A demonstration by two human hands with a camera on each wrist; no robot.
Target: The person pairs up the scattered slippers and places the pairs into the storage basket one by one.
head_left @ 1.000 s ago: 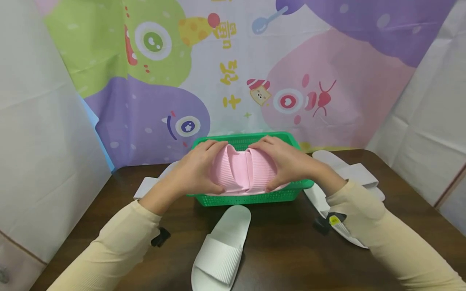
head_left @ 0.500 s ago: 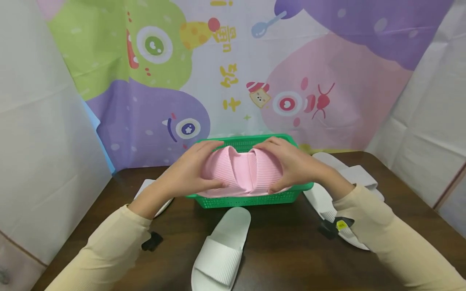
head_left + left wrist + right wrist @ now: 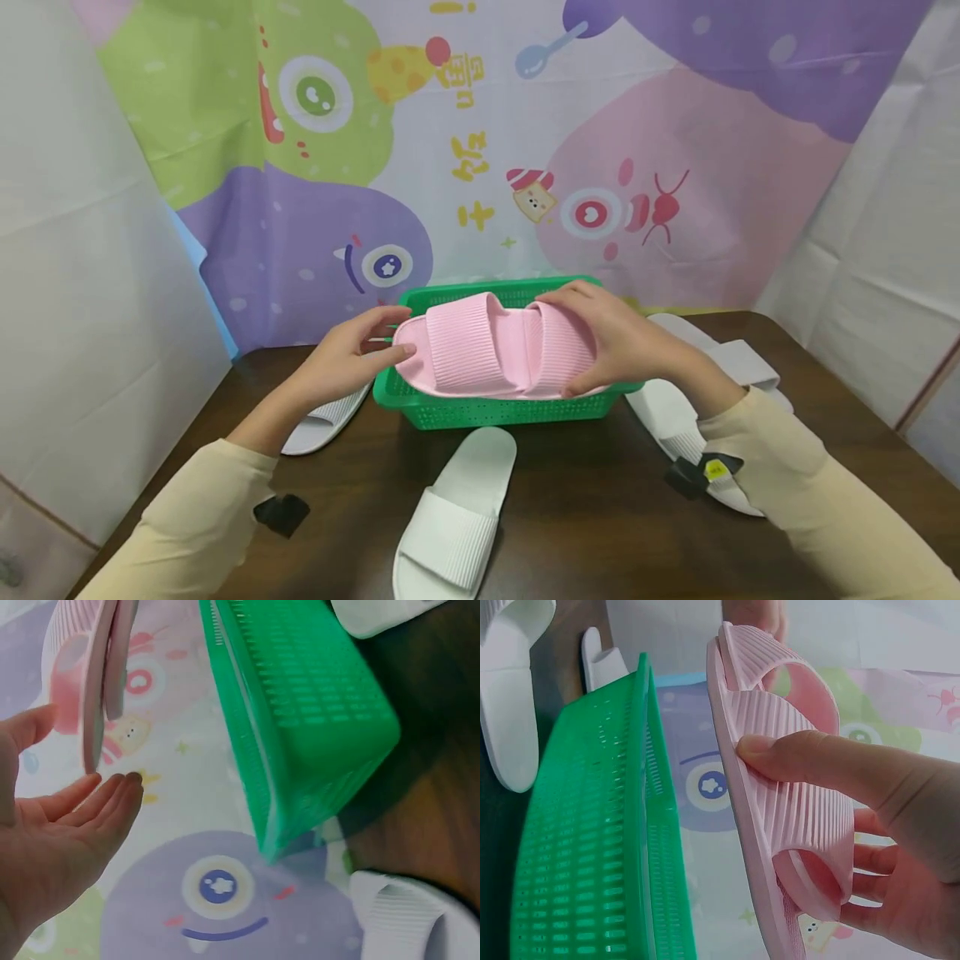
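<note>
Pink ribbed slippers (image 3: 495, 350), a pair lying side by side, sit over the green basket (image 3: 495, 408) at the twelve o'clock end of the dark wooden desk (image 3: 585, 517); the right hand (image 3: 622, 350) grips the slipper at the three o'clock side, thumb pressed on the strap and fingers curled under its sole, as the right wrist view shows plainly (image 3: 832, 772); the left hand (image 3: 348, 362) sits at the nine o'clock end of the pair, its fingers straight and relaxed, the tips at the toe edge of the nearer slipper, so this grip is apart and holds nothing; in the left wrist view the palm (image 3: 60, 840) lies open just beside the slipper's edge (image 3: 97, 690), though touch or a small gap I cannot tell.

Around the basket lie white slippers; one (image 3: 453, 517) at six o'clock, sole on the desk and well apart from both hands; one (image 3: 330, 417) at nine o'clock, partly hidden under the left forearm; two more (image 3: 720, 354) at three o'clock, beside and beneath the right forearm; both arms wear cream sleeves (image 3: 795, 475); a cartoon monster backdrop (image 3: 390, 167) hangs behind the desk.
</note>
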